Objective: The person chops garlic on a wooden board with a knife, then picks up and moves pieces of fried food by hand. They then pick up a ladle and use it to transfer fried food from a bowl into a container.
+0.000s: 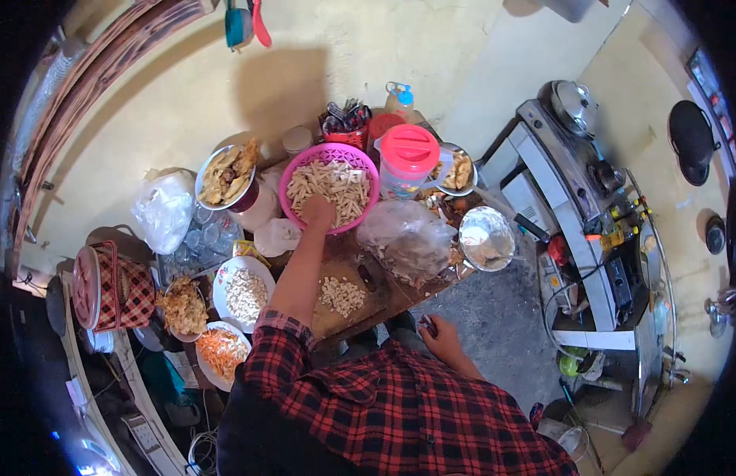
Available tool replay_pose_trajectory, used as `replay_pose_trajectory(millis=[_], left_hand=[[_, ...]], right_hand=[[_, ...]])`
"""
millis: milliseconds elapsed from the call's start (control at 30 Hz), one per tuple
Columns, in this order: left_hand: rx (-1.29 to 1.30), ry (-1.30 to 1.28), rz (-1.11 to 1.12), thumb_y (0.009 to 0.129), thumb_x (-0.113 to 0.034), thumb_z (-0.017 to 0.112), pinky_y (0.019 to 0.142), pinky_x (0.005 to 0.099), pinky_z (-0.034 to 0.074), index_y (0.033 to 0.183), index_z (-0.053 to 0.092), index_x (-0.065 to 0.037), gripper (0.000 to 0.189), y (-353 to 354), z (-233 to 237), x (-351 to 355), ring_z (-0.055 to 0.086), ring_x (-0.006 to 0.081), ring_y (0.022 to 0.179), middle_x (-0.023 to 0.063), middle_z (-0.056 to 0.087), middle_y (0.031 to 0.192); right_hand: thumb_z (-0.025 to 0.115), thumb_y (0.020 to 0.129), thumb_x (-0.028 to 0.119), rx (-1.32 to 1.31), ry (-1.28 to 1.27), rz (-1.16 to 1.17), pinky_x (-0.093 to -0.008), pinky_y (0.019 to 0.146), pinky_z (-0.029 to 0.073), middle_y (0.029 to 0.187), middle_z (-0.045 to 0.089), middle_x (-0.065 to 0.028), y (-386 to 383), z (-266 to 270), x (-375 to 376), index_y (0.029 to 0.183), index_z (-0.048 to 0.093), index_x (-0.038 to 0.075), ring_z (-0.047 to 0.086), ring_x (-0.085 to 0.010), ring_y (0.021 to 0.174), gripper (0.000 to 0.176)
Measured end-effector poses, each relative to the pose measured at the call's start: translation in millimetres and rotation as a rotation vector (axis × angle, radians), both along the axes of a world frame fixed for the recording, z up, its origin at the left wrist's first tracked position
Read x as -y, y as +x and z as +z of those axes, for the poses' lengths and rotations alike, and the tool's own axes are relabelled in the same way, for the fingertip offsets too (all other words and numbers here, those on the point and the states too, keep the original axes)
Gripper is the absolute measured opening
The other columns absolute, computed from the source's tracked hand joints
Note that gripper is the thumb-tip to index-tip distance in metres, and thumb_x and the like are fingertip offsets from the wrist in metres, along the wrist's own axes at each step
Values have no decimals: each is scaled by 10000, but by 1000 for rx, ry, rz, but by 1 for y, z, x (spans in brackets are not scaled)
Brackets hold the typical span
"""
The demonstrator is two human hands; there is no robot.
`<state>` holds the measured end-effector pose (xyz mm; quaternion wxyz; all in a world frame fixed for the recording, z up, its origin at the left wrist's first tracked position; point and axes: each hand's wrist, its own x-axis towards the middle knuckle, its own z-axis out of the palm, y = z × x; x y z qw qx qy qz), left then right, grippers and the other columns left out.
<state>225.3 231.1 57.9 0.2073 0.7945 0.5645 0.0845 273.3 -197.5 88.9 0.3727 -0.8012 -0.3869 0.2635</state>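
Note:
My left hand (318, 211) reaches into a pink basket (285, 193) full of pale, stick-like cut pieces (336, 184); its fingertips are hidden among them. Below the basket, a wooden board (330, 320) bears a heap of small chopped pale pieces (342, 297). My right hand (441, 336) is near my waist, off the table's front edge, closed around a small dark object that I cannot make out. A white plate (219, 295) left of the board holds more small pale pieces.
A plate of orange and white shreds (222, 355) and a bowl of fried food (183, 308) stand at left. Behind the board are a clear plastic bag (407, 232), a metal bowl (486, 238) and a red-lidded pitcher (410, 151). A stove (574, 159) is at right.

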Motion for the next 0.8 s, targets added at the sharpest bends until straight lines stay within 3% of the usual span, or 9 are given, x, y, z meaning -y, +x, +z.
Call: replay_pose_trajectory(millis=[33, 100, 233, 300, 400, 467, 600, 667, 800], left_hand=[[-3, -4, -7, 712, -258, 664, 765, 434, 483, 853, 637, -7, 289, 1, 1, -1, 612, 349, 847, 188, 639, 849], [63, -9, 30, 749, -222, 650, 769, 426, 492, 961, 647, -34, 284, -2, 6, -1, 620, 314, 900, 176, 643, 930], [324, 238, -13, 773, -159, 621, 765, 413, 479, 973, 643, -20, 245, -24, 28, 13, 614, 307, 879, 171, 640, 915], [602, 290, -65, 782, -81, 598, 764, 392, 464, 945, 643, -4, 186, -46, 34, 31, 603, 299, 870, 161, 639, 892], [593, 354, -129, 795, -116, 616, 662, 333, 498, 903, 660, -2, 163, -94, 20, 71, 630, 246, 705, 132, 647, 800], [628, 105, 4, 779, -158, 660, 644, 336, 501, 872, 672, -13, 173, -125, 41, 114, 638, 231, 666, 129, 654, 756], [626, 24, 94, 744, -98, 663, 606, 341, 490, 888, 664, -2, 174, -188, 13, 162, 625, 246, 631, 143, 640, 707], [431, 16, 61, 742, -162, 713, 654, 311, 506, 876, 678, -33, 189, -211, -11, 177, 648, 202, 665, 120, 662, 723], [458, -83, 70, 733, -149, 714, 653, 304, 502, 863, 681, -29, 180, -214, -22, 211, 644, 214, 681, 122, 663, 749]], right_hand=[[635, 804, 212, -3, -4, -7, -355, 571, 442, 701, 593, -157, 0, -2, 1, 977, 583, -6, 581, -242, 607, 283], [616, 812, 297, 2, -164, 21, -440, 638, 457, 786, 613, -214, 0, 0, -1, 971, 580, 6, 601, -380, 718, 334], [561, 851, 298, -68, -186, 24, -472, 655, 451, 795, 611, -226, -8, 11, -12, 960, 568, 0, 592, -409, 744, 318], [515, 879, 313, 33, -132, 170, -499, 672, 447, 798, 608, -244, -12, -2, -21, 960, 552, -12, 584, -428, 768, 337], [477, 897, 334, 10, -315, 403, -513, 688, 449, 803, 603, -263, -28, -15, -46, 972, 543, -21, 579, -439, 785, 369], [488, 893, 320, 32, -264, 519, -517, 659, 443, 776, 598, -261, -44, -42, -60, 950, 542, -16, 574, -450, 759, 345], [489, 897, 311, 43, -235, 734, -530, 636, 439, 746, 593, -262, -63, -84, -82, 928, 529, -8, 566, -467, 729, 322], [485, 901, 308, 75, -222, 689, -533, 639, 439, 751, 593, -268, -68, -74, -86, 933, 526, -10, 567, -468, 734, 322], [461, 915, 295, 105, -231, 477, -541, 648, 438, 754, 590, -285, -68, -65, -88, 950, 510, -20, 569, -470, 737, 321]])
